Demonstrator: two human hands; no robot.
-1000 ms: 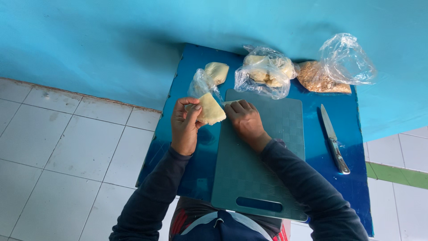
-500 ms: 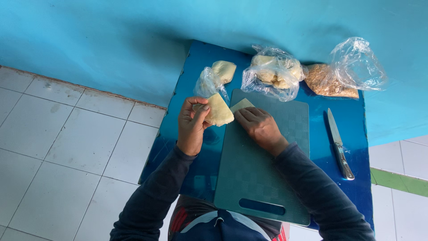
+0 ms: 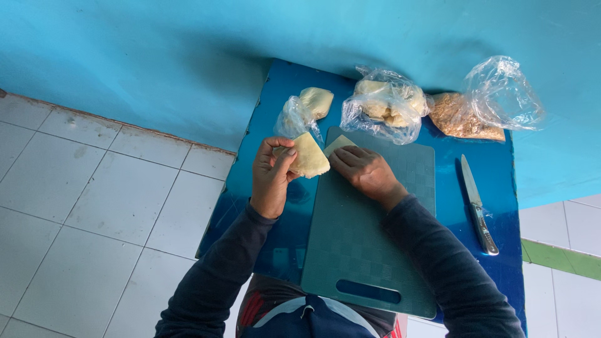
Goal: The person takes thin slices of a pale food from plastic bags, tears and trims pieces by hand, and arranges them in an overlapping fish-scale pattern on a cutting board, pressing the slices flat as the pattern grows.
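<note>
a turquoise painted wall (image 3: 156, 56) fills the top of the view, evenly lit by soft daylight, with a darker shadow where it meets the desk. a small glossy blue desk (image 3: 275, 206) stands pushed against it, its surface showing faint reflections. the floor (image 3: 81, 206) on the left is laid with pale grey-white square tiles, with darker grout lines and a reddish-brown strip along the foot of the wall. on the right, more white tiles (image 3: 563, 225) carry a green band (image 3: 560, 258) running across them.
</note>
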